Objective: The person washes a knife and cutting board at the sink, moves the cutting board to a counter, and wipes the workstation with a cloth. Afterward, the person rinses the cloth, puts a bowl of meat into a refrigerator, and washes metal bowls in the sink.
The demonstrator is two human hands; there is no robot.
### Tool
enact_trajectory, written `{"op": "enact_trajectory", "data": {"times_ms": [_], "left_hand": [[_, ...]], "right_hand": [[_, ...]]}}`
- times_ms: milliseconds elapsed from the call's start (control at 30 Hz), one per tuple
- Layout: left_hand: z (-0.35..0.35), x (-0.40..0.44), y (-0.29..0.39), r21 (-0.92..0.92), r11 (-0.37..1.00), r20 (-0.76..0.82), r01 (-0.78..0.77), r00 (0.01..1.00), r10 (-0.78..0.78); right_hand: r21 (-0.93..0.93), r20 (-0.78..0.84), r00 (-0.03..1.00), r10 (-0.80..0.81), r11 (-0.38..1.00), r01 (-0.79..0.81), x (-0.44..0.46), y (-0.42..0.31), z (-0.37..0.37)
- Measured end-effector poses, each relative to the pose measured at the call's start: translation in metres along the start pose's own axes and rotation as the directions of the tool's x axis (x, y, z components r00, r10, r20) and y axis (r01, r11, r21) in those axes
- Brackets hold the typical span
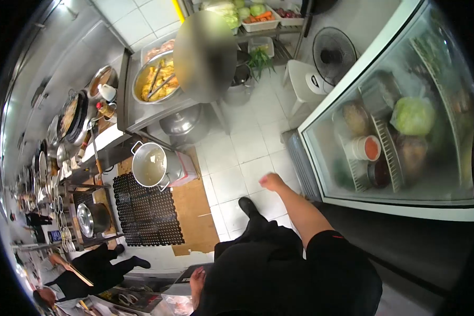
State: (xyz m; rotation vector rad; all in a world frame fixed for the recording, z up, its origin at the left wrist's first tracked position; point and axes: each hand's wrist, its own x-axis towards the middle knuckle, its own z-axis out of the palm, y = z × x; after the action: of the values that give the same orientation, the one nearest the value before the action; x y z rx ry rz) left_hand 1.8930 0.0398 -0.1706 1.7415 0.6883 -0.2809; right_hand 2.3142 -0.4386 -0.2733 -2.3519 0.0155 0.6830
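Observation:
My right hand (271, 182) hangs over the white tiled floor, between the big pot and the glass-doored fridge; its fingers are curled, and what they hold, if anything, is too small to tell. Low in the view, my left hand (197, 279) is beside my dark clothing, near a clear plastic bag (176, 304) with pale contents; its fingers look bent and partly hidden. A large metal pot (149, 164) with cloudy liquid stands left of my right hand. On the steel table (142, 117) is a bowl of yellow food (158, 79) with tongs.
The fridge (395, 210) fills the right side. A white stool (300, 79) and a fan (334, 55) stand behind. A black rubber mat (145, 210) lies on the floor. Another person (97, 268) is at the lower left, holding a long wooden object. Vegetable trays (260, 23) are at the top.

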Motion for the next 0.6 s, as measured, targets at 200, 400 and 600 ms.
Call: {"op": "enact_trajectory", "data": {"times_ms": [200,400,600], "left_hand": [[0.003,-0.019,-0.024,-0.018,0.979,-0.2,0.204,0.959,-0.203],[0.071,-0.157,-0.11,-0.236,0.971,-0.488,0.037,0.86,-0.151],[0.233,-0.37,-0.335,-0.754,0.644,-0.411,0.133,0.669,-0.619]], "right_hand": [[-0.671,0.463,0.811,0.359,0.74,0.055,-0.105,0.13,0.019],[-0.691,0.383,0.816,0.434,0.72,-0.059,-0.159,0.113,0.012],[-0.471,0.435,0.896,-0.091,0.825,0.313,-0.139,0.007,0.066]]}}
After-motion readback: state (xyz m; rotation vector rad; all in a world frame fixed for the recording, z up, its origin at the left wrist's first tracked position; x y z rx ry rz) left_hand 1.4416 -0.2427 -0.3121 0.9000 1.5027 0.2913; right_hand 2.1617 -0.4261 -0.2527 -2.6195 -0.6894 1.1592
